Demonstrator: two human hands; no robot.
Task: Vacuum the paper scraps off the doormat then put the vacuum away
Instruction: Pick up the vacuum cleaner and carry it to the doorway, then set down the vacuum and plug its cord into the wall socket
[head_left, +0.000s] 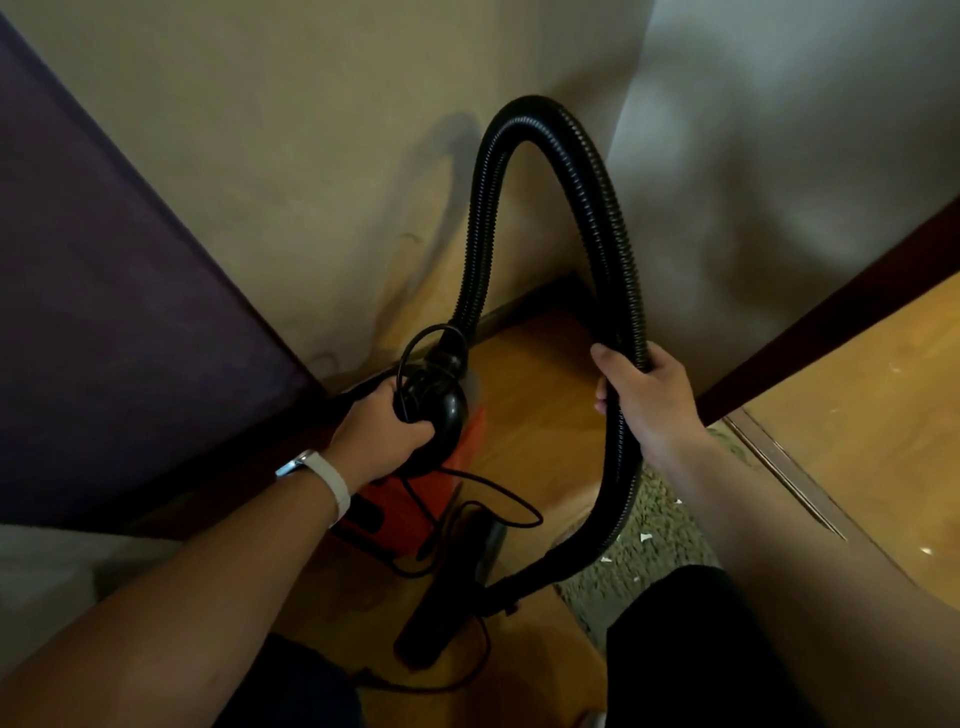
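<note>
While L hand (382, 434) grips rounded vac (448, 415) | R hand (652, 397) holds ribbed hose (485, 208)

The left arm (171, 597) reaches forward from the lower left, with a white-banded watch (317, 480) on its wrist. The left grip (382, 431) lies knuckles-up, its fingers curled round the black vacuum handle (436, 410). The right forearm (753, 519) comes in from the lower right and is held higher. The right grip (647, 397) wraps the hose (480, 234), thumb (608, 361) on the left side. Its fingertips are hidden behind, so the hold looks firm but cannot be judged fully.
</note>
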